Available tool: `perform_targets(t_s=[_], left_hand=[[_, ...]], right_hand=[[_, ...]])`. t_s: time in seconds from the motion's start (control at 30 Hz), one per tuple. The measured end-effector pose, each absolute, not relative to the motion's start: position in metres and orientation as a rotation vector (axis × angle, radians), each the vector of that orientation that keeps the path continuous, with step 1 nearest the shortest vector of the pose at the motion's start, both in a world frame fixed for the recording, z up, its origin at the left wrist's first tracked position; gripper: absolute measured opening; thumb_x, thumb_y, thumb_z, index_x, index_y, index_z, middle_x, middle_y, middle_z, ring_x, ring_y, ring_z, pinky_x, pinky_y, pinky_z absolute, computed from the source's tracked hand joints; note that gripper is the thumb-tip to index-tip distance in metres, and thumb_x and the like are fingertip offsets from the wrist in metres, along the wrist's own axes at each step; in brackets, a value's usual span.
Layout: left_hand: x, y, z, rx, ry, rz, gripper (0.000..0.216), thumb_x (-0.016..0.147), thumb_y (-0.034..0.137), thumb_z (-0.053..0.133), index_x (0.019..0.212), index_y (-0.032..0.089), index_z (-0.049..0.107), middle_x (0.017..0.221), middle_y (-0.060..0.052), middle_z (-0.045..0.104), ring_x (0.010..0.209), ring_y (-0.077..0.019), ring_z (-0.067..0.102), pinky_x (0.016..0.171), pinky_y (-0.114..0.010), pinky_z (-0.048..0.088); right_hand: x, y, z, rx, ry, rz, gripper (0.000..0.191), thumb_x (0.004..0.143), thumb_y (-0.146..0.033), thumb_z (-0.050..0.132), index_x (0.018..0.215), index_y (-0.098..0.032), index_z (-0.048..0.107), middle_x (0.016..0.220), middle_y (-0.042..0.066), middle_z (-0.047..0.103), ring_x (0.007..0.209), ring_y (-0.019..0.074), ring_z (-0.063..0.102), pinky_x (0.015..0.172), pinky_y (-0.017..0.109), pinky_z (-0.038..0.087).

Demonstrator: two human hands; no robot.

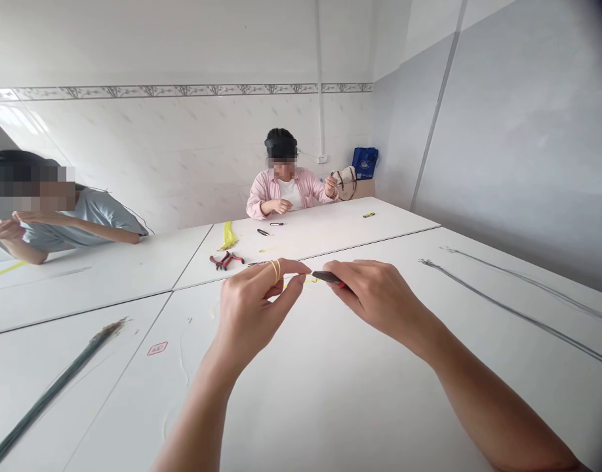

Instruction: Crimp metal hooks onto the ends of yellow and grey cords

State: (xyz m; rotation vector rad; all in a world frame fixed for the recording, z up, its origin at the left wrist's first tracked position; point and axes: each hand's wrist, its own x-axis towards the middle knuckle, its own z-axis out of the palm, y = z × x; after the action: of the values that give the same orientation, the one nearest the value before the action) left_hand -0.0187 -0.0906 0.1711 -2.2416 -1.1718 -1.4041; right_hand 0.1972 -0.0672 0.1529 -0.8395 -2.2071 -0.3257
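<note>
- My left hand (254, 308) hangs above the white table (301, 406), its fingers (294, 270) curled and their tips nearly meeting the small black tool (325, 278). I can't tell whether they pinch anything.
- My right hand (380, 301) is clenched, thumb and fingers grasping that tool, a slim, hard bar with a red end.
- A thin yellow thread (305, 280) runs close beside the tool, between my hands. It's too fine to tell which fingers touch it.
- Yellow loops (276, 271), like glossy thread or rubber bands, circle my left fingers.
- Beyond the tool lie red-handled pliers (226, 260) and a soft bundle of yellow strands (228, 237).
- Right of the tool, long dark wires (522, 314) stretch across the table, thin and slightly rough.
- Left of the tool lies a dark stem (50, 387) with a frayed tip.
- Well beyond the tool, a person in a pink shirt (281, 190) works with both hands. Another, in a grey shirt (69, 219), leans at the left.
</note>
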Motion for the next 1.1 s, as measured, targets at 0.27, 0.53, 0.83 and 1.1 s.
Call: perform_targets(t_s=[0.27, 0.53, 0.83, 1.1], left_hand=[[-0.0209, -0.0919, 0.1731, -2.245, -1.201, -1.408, 0.014, 0.095, 0.02, 0.064, 0.09, 0.022, 0.077, 0.053, 0.009, 0.027, 0.048, -0.0064, 0.027, 0.049, -0.021, 0.027], [-0.0175, -0.0922, 0.1702, -2.133, -1.135, -1.461, 0.013, 0.093, 0.015, 0.066, 0.09, 0.02, 0.077, 0.055, 0.01, 0.029, 0.049, -0.0057, 0.027, 0.051, -0.02, 0.03], [-0.0175, -0.0954, 0.1759, -2.283, -1.328, -1.592, 0.01, 0.089, 0.022, 0.069, 0.083, 0.021, 0.076, 0.059, 0.008, 0.018, 0.05, -0.0071, 0.019, 0.048, -0.023, 0.024], [-0.0183, -0.0943, 0.1759, -2.273, -1.32, -1.608, 0.012, 0.09, 0.023, 0.067, 0.081, 0.021, 0.075, 0.058, 0.008, 0.017, 0.05, -0.0074, 0.018, 0.048, -0.023, 0.024]], right_hand=[[0.1952, -0.072, 0.1526, -0.836, -2.234, -0.253, 0.014, 0.102, -0.015, 0.048, 0.097, -0.019, 0.06, 0.066, -0.004, 0.057, 0.056, 0.0113, 0.047, 0.052, 0.024, 0.028], [0.1932, -0.075, 0.1533, -0.834, -2.225, -0.225, 0.014, 0.103, -0.017, 0.047, 0.094, -0.019, 0.057, 0.065, -0.004, 0.055, 0.054, 0.0098, 0.045, 0.05, 0.023, 0.027], [0.1983, -0.0738, 0.1556, -0.893, -2.251, -0.09, 0.014, 0.105, -0.022, 0.046, 0.099, -0.02, 0.059, 0.068, -0.003, 0.057, 0.056, 0.0126, 0.047, 0.055, 0.026, 0.033], [0.1985, -0.0729, 0.1586, -0.847, -2.247, -0.017, 0.011, 0.105, -0.023, 0.049, 0.102, -0.021, 0.059, 0.083, 0.001, 0.066, 0.074, 0.0161, 0.058, 0.071, 0.029, 0.043]])
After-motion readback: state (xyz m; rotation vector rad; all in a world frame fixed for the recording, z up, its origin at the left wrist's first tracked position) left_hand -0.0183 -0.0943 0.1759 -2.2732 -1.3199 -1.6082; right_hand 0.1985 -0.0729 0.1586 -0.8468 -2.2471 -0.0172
